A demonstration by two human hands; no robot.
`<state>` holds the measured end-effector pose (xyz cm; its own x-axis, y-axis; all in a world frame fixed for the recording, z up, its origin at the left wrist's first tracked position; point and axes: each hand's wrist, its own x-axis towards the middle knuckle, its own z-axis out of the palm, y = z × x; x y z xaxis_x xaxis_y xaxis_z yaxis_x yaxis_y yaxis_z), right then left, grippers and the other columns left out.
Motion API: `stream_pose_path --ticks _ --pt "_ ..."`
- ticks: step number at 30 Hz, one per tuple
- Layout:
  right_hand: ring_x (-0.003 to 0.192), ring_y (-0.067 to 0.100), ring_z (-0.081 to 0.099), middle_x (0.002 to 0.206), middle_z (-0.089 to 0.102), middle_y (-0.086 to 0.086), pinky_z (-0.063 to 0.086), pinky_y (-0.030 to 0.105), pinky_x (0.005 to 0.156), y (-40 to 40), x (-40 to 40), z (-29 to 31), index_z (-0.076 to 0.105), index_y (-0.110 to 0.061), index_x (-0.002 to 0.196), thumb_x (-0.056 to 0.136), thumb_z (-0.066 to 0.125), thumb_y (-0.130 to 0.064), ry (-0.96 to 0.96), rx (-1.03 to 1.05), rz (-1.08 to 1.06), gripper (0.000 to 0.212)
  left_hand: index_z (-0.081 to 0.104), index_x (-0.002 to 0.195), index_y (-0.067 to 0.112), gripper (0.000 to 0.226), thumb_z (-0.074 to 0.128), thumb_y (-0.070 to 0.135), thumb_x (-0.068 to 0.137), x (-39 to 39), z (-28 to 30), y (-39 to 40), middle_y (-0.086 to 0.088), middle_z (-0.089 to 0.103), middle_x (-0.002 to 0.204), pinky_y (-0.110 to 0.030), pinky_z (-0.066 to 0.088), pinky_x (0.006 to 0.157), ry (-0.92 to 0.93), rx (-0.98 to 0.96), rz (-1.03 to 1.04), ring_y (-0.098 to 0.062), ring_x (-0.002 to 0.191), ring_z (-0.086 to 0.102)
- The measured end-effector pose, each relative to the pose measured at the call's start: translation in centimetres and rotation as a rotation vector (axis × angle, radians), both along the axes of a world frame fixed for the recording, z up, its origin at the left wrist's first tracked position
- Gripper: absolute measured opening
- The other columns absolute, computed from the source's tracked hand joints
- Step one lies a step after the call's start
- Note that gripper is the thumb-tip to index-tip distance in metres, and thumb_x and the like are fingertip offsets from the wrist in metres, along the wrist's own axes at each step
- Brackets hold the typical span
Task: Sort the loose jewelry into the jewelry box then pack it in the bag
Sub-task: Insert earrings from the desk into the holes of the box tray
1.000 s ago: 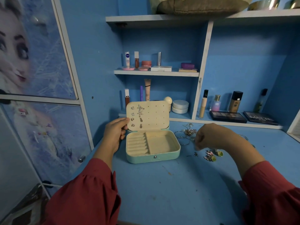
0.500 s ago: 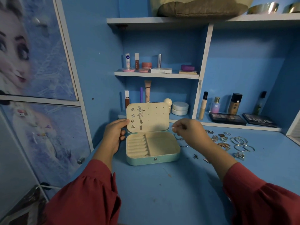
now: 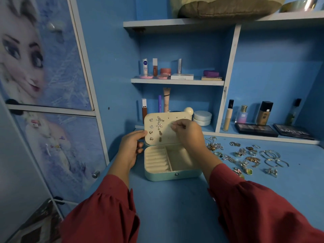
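Blue desk (image 3: 175, 207) w/ blue shelves behind: readable labels are NIVEA on the lip balm (image 3: 145, 66), SB on a small bottle (image 3: 242, 114), MATTE on the rt palette (image 3: 293, 131). Jewelry box (image 3: 171, 161) sits open mid-desk; my left hand (image 3: 130, 148) grips the lid's (image 3: 164, 128) left edge, thumb in front. My right hand (image 3: 188, 135) pinches a small earring (image 3: 172, 125) against the lid, loose jewelry (image 3: 245, 157) lying just rt of the box.

The jewelry box (image 3: 172, 165) sits on the desk (image 3: 175, 207), loose jewelry (image 3: 245, 155) right of it, shelves (image 3: 177, 82) behind.
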<state>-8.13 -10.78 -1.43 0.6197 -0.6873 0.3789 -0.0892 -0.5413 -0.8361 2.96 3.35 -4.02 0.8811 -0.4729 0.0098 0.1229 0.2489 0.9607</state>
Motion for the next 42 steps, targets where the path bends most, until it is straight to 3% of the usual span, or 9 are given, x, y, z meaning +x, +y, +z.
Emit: stream_pose_path --ticks 8,13,17,20,22,25,31,36,42 --pt "0.090 0.012 0.061 0.091 0.068 -0.008 0.048 0.029 0.080 0.7 1.2 1.0 0.073 -0.021 0.097 0.090 0.064 -0.023 -0.046 0.035 -0.012 0.012 0.069 0.087 0.012 0.007 0.062 0.010 0.085 0.0 0.1 0.2 0.002 0.066 0.072 -0.017 0.026 0.038 0.009 0.021 0.001 -0.008 0.047 0.036" --pt "0.081 0.008 0.059 0.076 0.060 -0.018 0.049 0.029 0.072 0.7 0.9 1.1 0.065 -0.028 0.092 0.088 0.065 -0.027 -0.060 0.006 -0.072 0.004 0.068 0.084 0.011 0.007 0.061 0.010 0.085 -0.3 0.4 0.4 0.004 0.067 0.067 -0.017 0.025 0.038 0.017 0.013 -0.008 -0.006 0.045 0.036" --pt "0.076 0.013 0.058 0.068 0.054 -0.012 0.048 0.034 0.067 0.8 0.4 1.6 0.053 -0.031 0.112 0.085 0.066 -0.032 -0.033 -0.059 -0.105 0.030 0.064 0.077 0.011 0.010 0.059 0.009 0.085 -0.4 0.5 0.5 0.002 0.057 0.063 -0.018 0.023 0.038 0.004 0.014 -0.018 -0.006 0.043 0.032" --pt "0.084 0.016 0.058 0.078 0.057 -0.010 0.044 0.030 0.066 0.6 -0.1 1.9 0.055 -0.035 0.119 0.086 0.063 -0.037 0.065 -0.152 -0.106 0.034 0.057 0.073 0.012 0.015 0.055 0.008 0.087 -0.5 0.8 0.7 0.000 0.042 0.061 -0.018 0.019 0.035 -0.041 0.019 -0.053 -0.005 0.037 0.025" --pt "0.085 0.016 0.057 0.084 0.057 -0.008 0.042 0.029 0.065 0.5 -0.5 2.1 0.057 -0.034 0.115 0.085 0.063 -0.039 0.086 -0.173 -0.116 0.030 0.060 0.088 0.011 0.009 0.052 0.008 0.090 -0.8 1.4 0.9 -0.001 0.042 0.059 -0.016 0.017 0.033 -0.066 -0.025 -0.102 -0.005 0.034 0.023" --pt "0.083 0.016 0.057 0.079 0.054 -0.010 0.040 0.029 0.063 0.3 -0.9 2.4 0.057 -0.035 0.101 0.082 0.067 -0.040 0.096 -0.193 -0.109 0.022 0.053 0.123 0.021 0.029 0.048 0.015 0.095 -2.0 2.8 1.4 -0.008 0.059 0.061 -0.015 0.021 0.031 -0.020 -0.161 -0.254 -0.006 0.031 0.026" --pt "0.077 0.017 0.058 0.069 0.054 -0.010 0.037 0.028 0.055 0.5 -2.6 2.6 0.055 -0.031 0.090 0.082 0.067 -0.039 0.116 -0.383 -0.115 0.017 0.023 0.142 0.047 0.060 0.047 0.044 0.087 -5.3 4.4 1.3 -0.021 0.069 0.108 -0.016 0.035 0.032 -0.069 -0.129 -0.478 -0.012 0.036 0.049" --pt "0.077 0.023 0.061 0.081 0.067 -0.002 0.045 0.031 0.061 0.3 -3.7 1.9 0.059 -0.029 0.094 0.087 0.059 -0.046 0.181 -0.554 -0.146 0.018 0.043 0.132 0.044 0.045 0.046 0.047 0.087 -6.3 4.9 1.4 -0.018 0.070 0.109 -0.017 0.038 0.033 -0.135 -0.074 -0.496 -0.014 0.042 0.058" --pt "0.074 0.026 0.064 0.077 0.070 -0.001 0.043 0.031 0.059 0.5 -4.9 0.9 0.067 -0.023 0.094 0.085 0.065 -0.039 0.124 -0.719 -0.122 0.018 0.066 0.107 0.028 0.020 0.048 0.030 0.098 -7.7 4.5 0.6 -0.018 0.068 0.101 -0.020 0.040 0.036 -0.308 0.119 -0.285 -0.021 0.044 0.060"
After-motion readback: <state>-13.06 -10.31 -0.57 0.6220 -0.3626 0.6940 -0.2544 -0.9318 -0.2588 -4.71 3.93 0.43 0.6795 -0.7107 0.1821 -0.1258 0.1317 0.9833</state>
